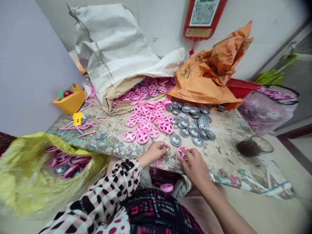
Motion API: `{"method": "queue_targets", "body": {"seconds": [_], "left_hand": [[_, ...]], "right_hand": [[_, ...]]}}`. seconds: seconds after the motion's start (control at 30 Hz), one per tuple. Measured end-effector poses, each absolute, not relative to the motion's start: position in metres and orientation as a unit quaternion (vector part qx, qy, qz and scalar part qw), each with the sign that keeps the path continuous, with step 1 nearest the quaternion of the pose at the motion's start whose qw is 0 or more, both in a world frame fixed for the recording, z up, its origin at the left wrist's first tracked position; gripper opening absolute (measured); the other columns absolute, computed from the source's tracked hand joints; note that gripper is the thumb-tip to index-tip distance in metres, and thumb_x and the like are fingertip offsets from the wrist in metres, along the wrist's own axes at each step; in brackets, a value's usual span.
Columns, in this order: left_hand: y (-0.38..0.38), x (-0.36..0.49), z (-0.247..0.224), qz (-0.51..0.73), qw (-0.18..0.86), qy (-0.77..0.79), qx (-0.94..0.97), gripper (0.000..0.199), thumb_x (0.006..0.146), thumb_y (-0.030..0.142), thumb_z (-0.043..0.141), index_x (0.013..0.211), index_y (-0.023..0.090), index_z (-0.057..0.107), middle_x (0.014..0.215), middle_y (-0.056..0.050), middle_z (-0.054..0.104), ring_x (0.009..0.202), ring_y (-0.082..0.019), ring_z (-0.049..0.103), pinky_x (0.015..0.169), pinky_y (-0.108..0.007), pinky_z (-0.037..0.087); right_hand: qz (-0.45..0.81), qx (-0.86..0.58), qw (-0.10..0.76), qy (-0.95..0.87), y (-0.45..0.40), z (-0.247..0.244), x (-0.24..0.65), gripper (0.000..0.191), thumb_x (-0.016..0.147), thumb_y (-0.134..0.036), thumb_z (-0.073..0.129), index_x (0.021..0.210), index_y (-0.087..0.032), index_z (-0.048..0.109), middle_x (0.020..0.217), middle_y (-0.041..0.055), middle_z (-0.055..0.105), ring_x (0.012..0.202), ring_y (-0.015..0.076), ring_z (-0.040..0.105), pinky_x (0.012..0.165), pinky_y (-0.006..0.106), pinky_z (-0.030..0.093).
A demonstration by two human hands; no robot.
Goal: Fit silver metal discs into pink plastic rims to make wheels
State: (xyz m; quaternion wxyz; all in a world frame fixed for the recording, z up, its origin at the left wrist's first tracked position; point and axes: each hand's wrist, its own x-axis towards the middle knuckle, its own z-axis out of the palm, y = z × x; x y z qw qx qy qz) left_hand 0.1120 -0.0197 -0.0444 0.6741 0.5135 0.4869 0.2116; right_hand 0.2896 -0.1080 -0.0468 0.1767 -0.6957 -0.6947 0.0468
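Note:
My right hand grips a pink plastic wheel with crossed spokes between thumb and fingers, at the table's near edge. To its left, my left hand is closed with thumb and fingertips together; whatever may be in them is too small to make out. Just beyond the hands lies a pile of similar pink wheels. Beside that pile on the right are many round grey hubcap-like discs, with one stack close to my right hand.
A white sack spills pink wheels at the back; an orange bag stands beside it. Pink rods and a yellow tape dispenser lie left. A dark-filled glass is at right. A yellow bag hangs front left.

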Motion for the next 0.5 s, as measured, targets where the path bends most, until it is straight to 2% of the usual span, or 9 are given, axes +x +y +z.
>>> {"method": "queue_targets", "body": {"seconds": [0.13, 0.3, 0.5], "left_hand": [[-0.027, 0.116, -0.043, 0.190, 0.697, 0.483, 0.495, 0.009, 0.080, 0.020, 0.055, 0.085, 0.014, 0.058, 0.057, 0.001, 0.058, 0.043, -0.009, 0.053, 0.045, -0.020, 0.043], [-0.037, 0.122, -0.038, 0.181, 0.760, 0.469, 0.412, 0.020, 0.077, 0.025, 0.060, 0.092, 0.012, 0.061, 0.066, -0.003, 0.064, 0.052, -0.012, 0.061, 0.052, -0.023, 0.049], [-0.038, 0.128, -0.035, 0.180, 0.742, 0.518, 0.385, 0.015, 0.071, 0.010, 0.058, 0.086, 0.012, 0.057, 0.056, -0.002, 0.062, 0.048, -0.013, 0.060, 0.051, -0.023, 0.049]], "right_hand": [[0.005, -0.707, 0.137, -0.694, -0.096, -0.054, 0.303, 0.043, 0.086, -0.044, 0.054, 0.118, -0.017, 0.061, 0.103, 0.0145, 0.053, 0.092, 0.0272, 0.052, 0.081, 0.041, 0.046], [0.063, -0.694, 0.209, -0.686, -0.101, -0.057, 0.293, 0.047, 0.079, -0.040, 0.060, 0.121, -0.018, 0.058, 0.101, 0.0116, 0.052, 0.094, 0.0251, 0.052, 0.083, 0.038, 0.046], [0.153, -0.656, 0.283, -0.683, -0.081, -0.051, 0.296, 0.042, 0.088, -0.045, 0.048, 0.116, -0.016, 0.060, 0.098, 0.0091, 0.057, 0.094, 0.0217, 0.054, 0.086, 0.035, 0.044]]}}
